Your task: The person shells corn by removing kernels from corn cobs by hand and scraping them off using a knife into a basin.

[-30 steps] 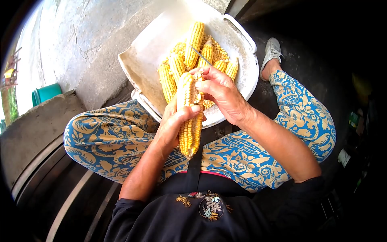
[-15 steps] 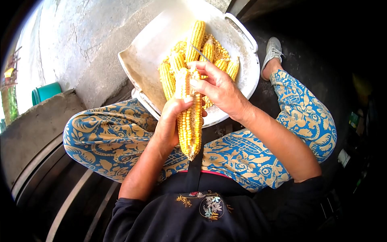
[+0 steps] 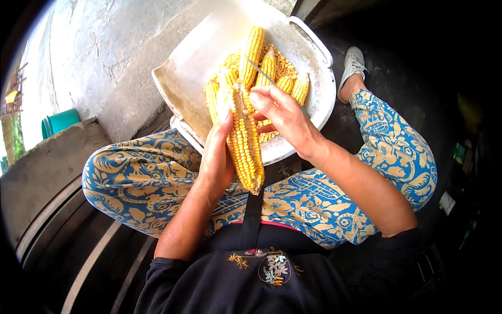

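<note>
A partly shelled yellow corn cob (image 3: 243,144) lies slanted between my hands, its bare strips showing along the upper part. My left hand (image 3: 216,152) is wrapped round the cob's left side, thumb pointing up. My right hand (image 3: 285,116) is at the cob's upper right, its fingers curled, with a thin metal tool (image 3: 260,70) sticking out past them toward the upper left. Several whole cobs (image 3: 253,49) and loose kernels (image 3: 283,65) lie beyond my hands in a worn white basin (image 3: 193,63).
The basin stands between my legs in patterned blue trousers (image 3: 141,178). A teal bucket (image 3: 61,123) is at the left by a concrete ledge (image 3: 47,162). A foot in a white shoe (image 3: 353,65) rests on the dark floor at the upper right.
The held cob has turned and risen slightly, showing a different side. My left thumb has moved off its front to the left edge, and my right thumb has shifted upward.
</note>
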The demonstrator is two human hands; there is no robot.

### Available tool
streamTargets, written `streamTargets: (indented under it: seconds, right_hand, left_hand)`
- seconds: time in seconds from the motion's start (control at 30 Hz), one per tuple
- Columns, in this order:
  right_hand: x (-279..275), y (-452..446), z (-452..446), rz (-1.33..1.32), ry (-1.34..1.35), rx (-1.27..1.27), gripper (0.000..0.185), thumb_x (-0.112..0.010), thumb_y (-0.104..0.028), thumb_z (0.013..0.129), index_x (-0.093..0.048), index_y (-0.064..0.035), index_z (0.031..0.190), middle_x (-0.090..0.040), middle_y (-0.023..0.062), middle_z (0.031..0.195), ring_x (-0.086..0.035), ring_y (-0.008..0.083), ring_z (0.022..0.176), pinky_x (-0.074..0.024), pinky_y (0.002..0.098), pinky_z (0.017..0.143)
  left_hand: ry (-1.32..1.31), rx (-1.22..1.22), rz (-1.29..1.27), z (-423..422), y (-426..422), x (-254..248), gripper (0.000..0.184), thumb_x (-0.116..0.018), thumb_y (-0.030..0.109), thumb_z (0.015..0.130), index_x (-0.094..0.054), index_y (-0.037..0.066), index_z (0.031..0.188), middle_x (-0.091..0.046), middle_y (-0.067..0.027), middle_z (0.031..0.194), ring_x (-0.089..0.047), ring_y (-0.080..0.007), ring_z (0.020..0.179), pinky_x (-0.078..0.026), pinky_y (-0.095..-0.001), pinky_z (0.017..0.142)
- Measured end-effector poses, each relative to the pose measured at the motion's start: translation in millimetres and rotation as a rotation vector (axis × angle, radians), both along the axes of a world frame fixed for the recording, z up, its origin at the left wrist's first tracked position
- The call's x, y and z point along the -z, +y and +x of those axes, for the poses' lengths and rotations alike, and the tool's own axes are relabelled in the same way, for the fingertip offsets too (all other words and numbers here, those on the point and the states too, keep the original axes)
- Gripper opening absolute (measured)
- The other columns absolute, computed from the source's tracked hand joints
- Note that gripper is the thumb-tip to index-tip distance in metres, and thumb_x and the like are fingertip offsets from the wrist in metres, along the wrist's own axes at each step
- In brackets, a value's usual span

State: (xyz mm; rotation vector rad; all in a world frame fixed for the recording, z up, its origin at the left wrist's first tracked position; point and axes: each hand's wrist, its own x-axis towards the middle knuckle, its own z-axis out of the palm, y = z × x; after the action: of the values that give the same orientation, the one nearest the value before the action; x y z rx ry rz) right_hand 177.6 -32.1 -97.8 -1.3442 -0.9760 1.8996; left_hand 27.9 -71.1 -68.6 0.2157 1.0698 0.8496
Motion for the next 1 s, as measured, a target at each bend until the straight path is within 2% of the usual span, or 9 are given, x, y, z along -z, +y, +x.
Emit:
streamTargets:
  seconds: [0.1, 0.13, 0.27, 0.4, 0.53, 0.67, 0.83, 0.9, 1.0]
  right_hand:
    - [-6.9, -14.0, -7.9, -0.13, 0.011, -0.082, 0.091, -0.062, -0.061, 0.077, -0.033, 0.0059, 0.131, -0.053, 0.0172, 0.106, -0.056, 0.0208, 0.096, -0.0467, 0.028, 0.08]
    - [-5.1, -19.2, -9.2, -0.133, -0.032, -0.118, 0.094, -0.062, -0.062, 0.076, -0.03, 0.0057, 0.133, -0.053, 0.0169, 0.108, -0.056, 0.0212, 0.098, -0.046, 0.0289, 0.082]
    - [0.3, -33.0, -17.1, -0.126, 0.05, -0.08, 0.088, -0.061, -0.062, 0.077, -0.035, 0.0052, 0.129, -0.056, 0.0171, 0.106, -0.056, 0.0217, 0.099, -0.0452, 0.0291, 0.084]
    - [-10.3, -22.7, -6.4, -0.068, -0.009, -0.19, 0.07, -0.053, -0.056, 0.085, -0.044, 0.0023, 0.122, -0.056, 0.0113, 0.104, -0.055, 0.0174, 0.097, -0.0447, 0.0299, 0.08]
    - [-19.0, -20.4, -6.4, 0.096, -0.311, -0.363, 0.065, -0.05, -0.056, 0.087, -0.051, 0.0048, 0.112, -0.059, 0.0096, 0.092, -0.056, 0.015, 0.086, -0.0453, 0.0285, 0.075]
    - [-8.7, -29.7, -8.3, -0.027, -0.119, -0.239, 0.058, -0.046, -0.051, 0.091, -0.053, 0.0028, 0.111, -0.059, 0.0076, 0.089, -0.055, 0.0124, 0.082, -0.0448, 0.0266, 0.072]
    - [-4.3, -28.9, -3.9, 0.01, -0.221, -0.328, 0.053, -0.041, -0.047, 0.095, -0.057, 0.0021, 0.106, -0.059, 0.0054, 0.085, -0.054, 0.0105, 0.081, -0.0442, 0.0257, 0.072]
    - [0.6, -30.9, -5.8, 0.028, -0.162, -0.166, 0.057, -0.039, -0.051, 0.093, -0.06, 0.0023, 0.095, -0.063, 0.019, 0.079, -0.063, 0.0289, 0.081, -0.0463, 0.0365, 0.074]
    - [1.4, -28.7, -3.2, 0.007, -0.212, -0.194, 0.055, -0.037, -0.048, 0.095, -0.061, 0.0017, 0.093, -0.062, 0.0177, 0.076, -0.062, 0.0248, 0.077, -0.0462, 0.0344, 0.073]
  left_hand:
    - [0.127, -0.084, 0.063, -0.5, 0.5, 2.4, 0.048, -0.04, 0.036, 0.096, -0.039, 0.004, 0.132, -0.052, -0.0097, 0.123, -0.052, -0.0186, 0.11, -0.041, -0.0328, 0.094]
    - [0.144, -0.087, 0.079, -1.8, 0.5, 5.2, 0.046, -0.035, 0.032, 0.098, -0.036, 0.004, 0.135, -0.05, -0.0088, 0.128, -0.048, -0.0186, 0.117, -0.036, -0.0345, 0.101]
    - [0.344, 0.035, 0.213, -2.6, 0.6, 14.8, 0.046, -0.036, 0.031, 0.098, -0.036, 0.002, 0.135, -0.047, -0.0085, 0.131, -0.042, -0.0191, 0.123, -0.029, -0.0335, 0.105]
    - [0.171, 0.004, 0.14, -3.3, 6.6, 6.2, 0.05, -0.039, 0.033, 0.096, -0.036, 0.002, 0.135, -0.043, -0.0083, 0.136, -0.039, -0.0189, 0.126, -0.027, -0.0329, 0.106]
    - [0.145, -0.092, 0.129, -12.1, 16.6, 3.3, 0.049, -0.045, 0.035, 0.094, -0.04, 0.005, 0.131, -0.051, -0.0055, 0.124, -0.05, -0.0145, 0.111, -0.036, -0.0298, 0.098]
    - [0.28, 0.023, 0.067, -14.1, 11.9, 12.3, 0.054, -0.046, 0.042, 0.092, -0.041, 0.005, 0.131, -0.052, -0.006, 0.121, -0.052, -0.0152, 0.108, -0.044, -0.0328, 0.09]
    - [0.304, 0.075, 0.094, -17.0, 7.4, 17.7, 0.054, -0.047, 0.043, 0.092, -0.04, 0.006, 0.13, -0.053, -0.0084, 0.117, -0.055, -0.0178, 0.102, -0.047, -0.0335, 0.083]
    - [0.342, 0.083, 0.094, -16.4, 8.0, 16.5, 0.051, -0.047, 0.043, 0.092, -0.043, 0.007, 0.127, -0.054, -0.0088, 0.113, -0.056, -0.018, 0.098, -0.048, -0.0329, 0.081]
    - [0.337, 0.056, 0.077, -13.4, 9.7, 11.4, 0.05, -0.047, 0.043, 0.092, -0.044, 0.007, 0.126, -0.055, -0.0079, 0.111, -0.057, -0.0172, 0.096, -0.049, -0.0323, 0.079]
